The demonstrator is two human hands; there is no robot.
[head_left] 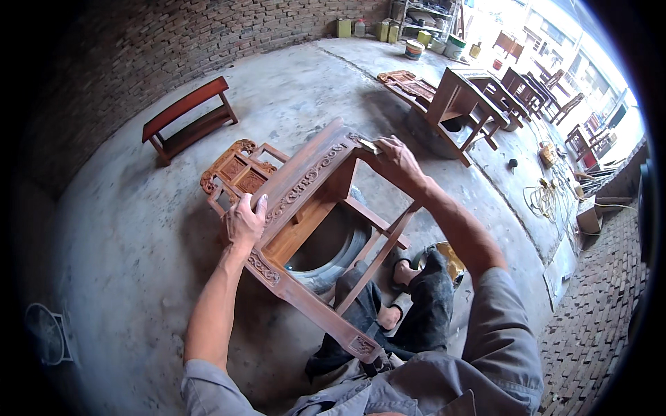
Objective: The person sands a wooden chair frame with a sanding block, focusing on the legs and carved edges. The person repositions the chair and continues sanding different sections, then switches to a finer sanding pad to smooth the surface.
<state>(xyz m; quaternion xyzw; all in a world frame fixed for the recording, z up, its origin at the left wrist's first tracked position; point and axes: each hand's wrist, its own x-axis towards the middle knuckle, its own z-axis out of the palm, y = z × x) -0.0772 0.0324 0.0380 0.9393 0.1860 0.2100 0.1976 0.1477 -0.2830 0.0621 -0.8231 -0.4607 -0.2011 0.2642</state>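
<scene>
A brown wooden furniture frame with carved scrollwork lies tilted before my legs, its legs and rails toward me. My left hand is closed over its left edge, thumb on top. My right hand is closed on a small flat tool with a pale, shiny part, held against the carved far right corner; its exact kind is unclear. Beneath the frame shows a dark tyre. Just beyond my left hand is an orange-brown carved backrest; whether it joins the frame I cannot tell.
A reddish low wooden stand is at the far left. More unfinished wooden furniture lies at the right, past a floor seam. Cables coil near the right brick edge. Buckets and tins line the back. A yellow bag sits beside my feet.
</scene>
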